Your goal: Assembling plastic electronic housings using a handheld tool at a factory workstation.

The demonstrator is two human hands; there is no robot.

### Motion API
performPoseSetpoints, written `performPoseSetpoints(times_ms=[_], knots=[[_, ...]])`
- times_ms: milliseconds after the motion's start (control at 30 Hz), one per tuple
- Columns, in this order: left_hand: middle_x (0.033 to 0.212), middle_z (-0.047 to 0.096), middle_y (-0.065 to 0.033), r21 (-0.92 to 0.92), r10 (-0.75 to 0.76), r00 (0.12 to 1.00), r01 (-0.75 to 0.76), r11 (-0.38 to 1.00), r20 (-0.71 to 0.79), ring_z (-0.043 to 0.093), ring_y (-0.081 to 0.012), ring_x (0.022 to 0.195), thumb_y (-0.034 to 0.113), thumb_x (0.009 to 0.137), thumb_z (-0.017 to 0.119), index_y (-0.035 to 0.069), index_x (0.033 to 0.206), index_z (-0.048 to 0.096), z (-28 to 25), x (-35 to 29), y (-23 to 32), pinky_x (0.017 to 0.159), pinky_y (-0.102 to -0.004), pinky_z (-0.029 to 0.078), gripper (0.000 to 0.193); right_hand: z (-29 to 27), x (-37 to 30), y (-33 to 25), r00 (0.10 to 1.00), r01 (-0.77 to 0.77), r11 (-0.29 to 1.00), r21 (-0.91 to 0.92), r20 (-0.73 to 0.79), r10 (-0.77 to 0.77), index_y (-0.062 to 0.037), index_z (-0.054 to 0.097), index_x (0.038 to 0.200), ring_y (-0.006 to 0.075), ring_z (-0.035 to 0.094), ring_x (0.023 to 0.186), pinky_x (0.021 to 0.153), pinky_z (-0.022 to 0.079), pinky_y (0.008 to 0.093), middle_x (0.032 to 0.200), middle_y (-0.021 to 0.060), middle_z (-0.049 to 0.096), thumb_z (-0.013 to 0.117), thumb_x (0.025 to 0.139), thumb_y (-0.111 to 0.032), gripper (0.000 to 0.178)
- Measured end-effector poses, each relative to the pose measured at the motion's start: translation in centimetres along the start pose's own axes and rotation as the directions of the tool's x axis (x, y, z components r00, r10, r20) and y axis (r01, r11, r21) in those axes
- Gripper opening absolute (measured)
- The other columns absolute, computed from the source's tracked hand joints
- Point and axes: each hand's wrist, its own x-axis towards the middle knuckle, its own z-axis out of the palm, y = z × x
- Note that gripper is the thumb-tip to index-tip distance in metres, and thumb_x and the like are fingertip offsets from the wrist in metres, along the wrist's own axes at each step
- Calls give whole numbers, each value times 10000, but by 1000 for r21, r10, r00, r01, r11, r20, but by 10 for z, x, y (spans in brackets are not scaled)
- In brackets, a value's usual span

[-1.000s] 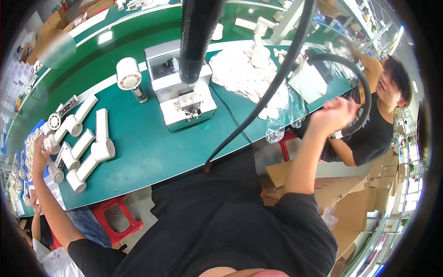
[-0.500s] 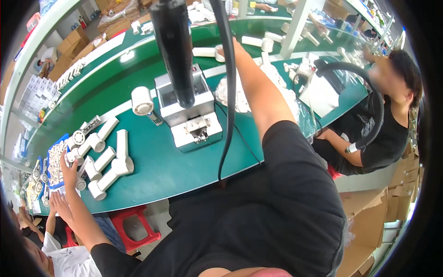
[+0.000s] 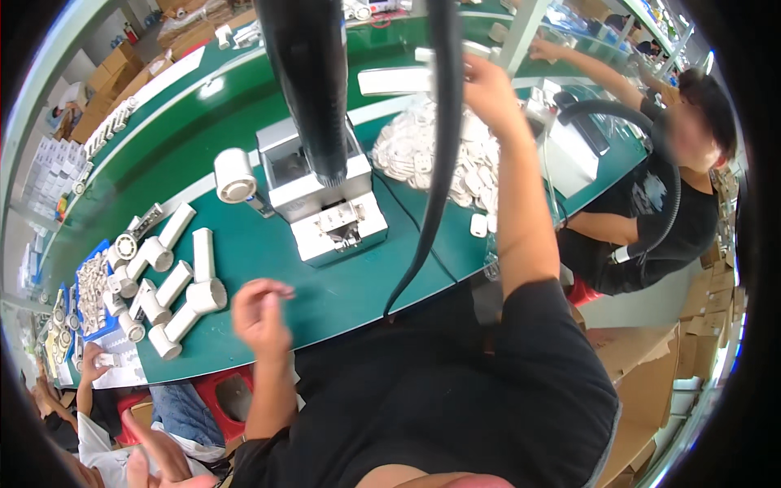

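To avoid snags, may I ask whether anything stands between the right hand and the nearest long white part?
A black cable crosses the view between the right hand and that white part; actual obstruction is unclear.

Green-topped workbench [image 3: 350, 286] spans the frame. Lower left: several white L-shaped housings [image 3: 207, 259], laid close together. Far left: blue tray [image 3: 100, 334] with small pale parts [image 3: 93, 281]. Centre: grey-and-white benchtop machine [image 3: 321, 195]; just left of it, white fan-like unit [image 3: 233, 169]. Upper centre: loose heap of small white plastic pieces [image 3: 407, 148]. Upper right: flat white item [image 3: 574, 159], maybe sheet or box, hard to tell.
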Motion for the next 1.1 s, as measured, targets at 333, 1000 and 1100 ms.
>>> performPoseSetpoints(times_ms=[333, 1000, 1100], knots=[[1400, 298, -198, -341, -85, 882, 267, 901, 464, 337, -302, 1280, 320, 779, 704, 46, 1401, 174, 100, -20, -26, 1045, -445, 265, 862, -5, -173, -10, 807, -494, 598, 631, 589, 45, 10, 578, 1104, 136, 594, 884, 772, 462, 249, 972, 78, 636, 642, 726, -84, 395], [973, 494, -100, -38, -18, 911, 37, 999, 412, 493, -152, 851, 146, 760, 667, 61, 1234, 347, 56, 13, 7, 725, -272, 438, 579, 8, -157, -14, 964, -266, 963, -41, -8, 265, -13, 634, 989, 131, 479, 587, 551, 423, 258, 688, 41, 550, 635, 794, -65, 202], [1018, 475, -65, -113, -71, 892, 134, 985, 446, 483, -132, 899, 157, 765, 712, 46, 1245, 342, 60, 12, 1, 781, -261, 414, 616, 33, -172, -68, 936, -348, 742, 573, 253, 244, -10, 607, 1065, 83, 520, 564, 509, 445, 213, 732, 18, 569, 619, 825, -50, 244]])
